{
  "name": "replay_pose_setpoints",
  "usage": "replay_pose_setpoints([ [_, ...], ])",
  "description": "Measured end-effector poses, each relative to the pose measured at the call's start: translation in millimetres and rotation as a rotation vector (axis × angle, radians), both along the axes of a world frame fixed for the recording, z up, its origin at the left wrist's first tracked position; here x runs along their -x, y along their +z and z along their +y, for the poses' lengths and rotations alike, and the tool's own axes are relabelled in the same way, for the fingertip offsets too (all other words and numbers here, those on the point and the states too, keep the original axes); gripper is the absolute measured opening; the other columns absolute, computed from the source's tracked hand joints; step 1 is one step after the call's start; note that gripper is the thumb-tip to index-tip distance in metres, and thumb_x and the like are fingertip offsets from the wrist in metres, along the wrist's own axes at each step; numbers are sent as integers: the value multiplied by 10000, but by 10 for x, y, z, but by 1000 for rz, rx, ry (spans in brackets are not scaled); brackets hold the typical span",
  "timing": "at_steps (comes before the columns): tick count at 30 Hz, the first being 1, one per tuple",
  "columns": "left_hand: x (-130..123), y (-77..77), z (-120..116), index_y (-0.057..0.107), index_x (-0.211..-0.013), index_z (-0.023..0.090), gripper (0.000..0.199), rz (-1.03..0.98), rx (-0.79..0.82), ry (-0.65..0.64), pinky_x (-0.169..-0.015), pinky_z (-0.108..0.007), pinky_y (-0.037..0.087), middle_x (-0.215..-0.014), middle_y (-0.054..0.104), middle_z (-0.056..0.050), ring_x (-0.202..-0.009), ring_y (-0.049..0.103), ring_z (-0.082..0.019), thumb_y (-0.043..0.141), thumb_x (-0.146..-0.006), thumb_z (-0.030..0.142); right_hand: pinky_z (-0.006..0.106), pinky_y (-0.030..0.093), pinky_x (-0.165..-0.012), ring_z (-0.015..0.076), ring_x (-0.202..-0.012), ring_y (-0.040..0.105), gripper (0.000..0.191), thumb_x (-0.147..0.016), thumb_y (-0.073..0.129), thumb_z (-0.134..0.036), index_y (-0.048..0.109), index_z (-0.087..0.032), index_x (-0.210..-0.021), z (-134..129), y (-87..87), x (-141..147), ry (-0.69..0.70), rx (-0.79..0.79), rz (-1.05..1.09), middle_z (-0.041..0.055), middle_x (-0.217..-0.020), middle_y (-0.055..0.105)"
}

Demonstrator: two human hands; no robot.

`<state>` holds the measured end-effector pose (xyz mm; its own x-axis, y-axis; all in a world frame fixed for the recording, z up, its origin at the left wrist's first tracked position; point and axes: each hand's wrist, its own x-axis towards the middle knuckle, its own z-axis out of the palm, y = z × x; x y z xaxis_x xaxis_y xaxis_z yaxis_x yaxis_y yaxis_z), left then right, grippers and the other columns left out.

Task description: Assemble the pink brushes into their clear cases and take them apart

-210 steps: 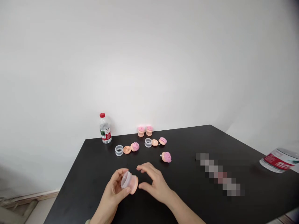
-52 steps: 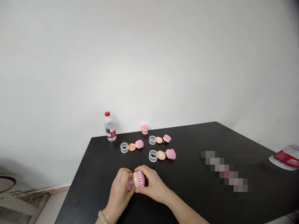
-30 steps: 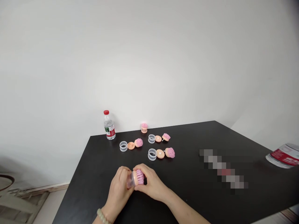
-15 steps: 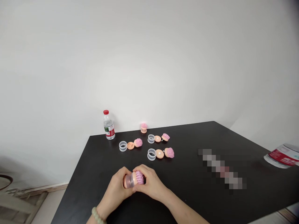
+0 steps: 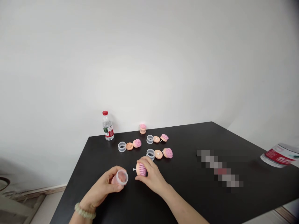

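My left hand (image 5: 104, 186) is closed around a clear plastic cup-shaped ring (image 5: 121, 178) with a peach part behind it, its round opening facing right. Between the fingers of my right hand (image 5: 154, 179) is a pink-bristled brush head (image 5: 141, 170) with a peach body. A thin pale stem sticks out of it to the left, towards the ring. A gap separates the two pieces. Beyond my hands lie three similar sets in parts: each has a clear ring (image 5: 121, 147), a peach disc (image 5: 129, 146) and a pink brush head (image 5: 137, 143).
One whole-looking pink brush (image 5: 143, 128) stands at the table's back edge by the wall. A red-capped water bottle (image 5: 108, 129) stands at the back left. Another bottle (image 5: 279, 155) is at the right, beyond a pixelated patch on the black table (image 5: 187, 193).
The brush in my hands has come apart. My left hand has moved left with the clear ring piece, while the brush head with its stem stays in my right hand.
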<state>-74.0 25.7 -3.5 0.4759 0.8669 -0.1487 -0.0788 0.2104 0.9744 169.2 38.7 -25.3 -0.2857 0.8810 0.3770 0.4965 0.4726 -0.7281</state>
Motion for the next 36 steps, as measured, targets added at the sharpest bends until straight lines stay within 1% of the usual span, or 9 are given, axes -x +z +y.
replay_pose_setpoints([
  [3, -20, 14, 0, 662, -1045, 215, 471, -28, -30, 76, -785, -307, 438, -928, 655, -42, -893, 597, -213, 868, -645, 354, 434, 531, -952, 271, -1081, 614, 557, -720, 787, -66, 554, -204, -1207, 110, -167, 59, -49, -74, -89, 99, -1190, 550],
  [7, -57, -16, 1, 642, -1004, 238, 408, -19, -81, 177, -794, -286, 434, -979, 637, -22, -942, 581, -205, 854, -671, 341, 443, 538, -968, 284, -1104, 608, 576, -722, 783, -50, 545, -187, -1228, 289, -306, 169, -60, -133, -151, 116, -1191, 551],
  [11, -80, -50, 6, 621, -996, 240, 402, -2, -106, 251, -760, -255, 416, -938, 628, 2, -860, 538, -160, 846, -680, 344, 486, 533, -983, 315, -1134, 601, 624, -700, 808, -68, 542, -178, -1254, 408, -382, 246, -63, -128, -168, 131, -1202, 556],
  [15, -97, -86, 24, 608, -988, 234, 416, -8, -91, 299, -742, -250, 408, -894, 612, 14, -815, 512, -148, 848, -672, 360, 490, 485, -1068, 318, -1260, 547, 765, -717, 801, -90, 455, -202, -1390, 436, -439, 247, -53, -117, -172, 149, -1335, 507],
  [19, -117, -156, 41, 607, -984, 235, 428, -8, -101, 324, -728, -251, 406, -869, 596, 21, -792, 504, -145, 854, -661, 367, 515, 432, -1119, 332, -1366, 456, 813, -749, 763, -95, 391, -221, -1460, 433, -466, 230, -63, -110, -173, 165, -1449, 426],
  [24, -166, -150, 15, 601, -957, 228, 409, -43, -106, 333, -709, -261, 407, -838, 579, 20, -763, 511, -148, 849, -669, 378, 585, 422, -1102, 360, -1367, 434, 819, -763, 770, -148, 371, -219, -1475, 384, -434, 189, -73, -215, -184, 189, -1469, 415],
  [28, -206, -65, -23, 614, -948, 200, 387, -50, -100, 360, -715, -264, 399, -846, 594, 4, -777, 522, -151, 838, -693, 387, 603, 428, -1083, 351, -1334, 456, 662, -859, 698, -208, 397, -223, -1448, 253, -308, 119, -56, -383, -116, 174, -1421, 476],
  [32, -240, -42, -47, 641, -976, 203, 393, -109, -91, 340, -773, -278, 424, -911, 622, -16, -852, 555, -168, 855, -683, 354, 517, 491, -1034, 304, -1218, 549, 508, -936, 624, -406, 460, -227, -1382, 45, -144, 114, 49, -422, 22, 143, -1292, 584],
  [36, -287, -74, -75, 643, -1129, 265, 522, -209, -105, 284, -876, -325, 453, -1000, 622, -25, -982, 579, -209, 871, -661, 303, 397, 585, -868, 266, -1040, 641, 602, -890, 565, -639, 522, -209, -1309, -118, -91, 208, 137, -291, 127, 126, -1160, 651],
])
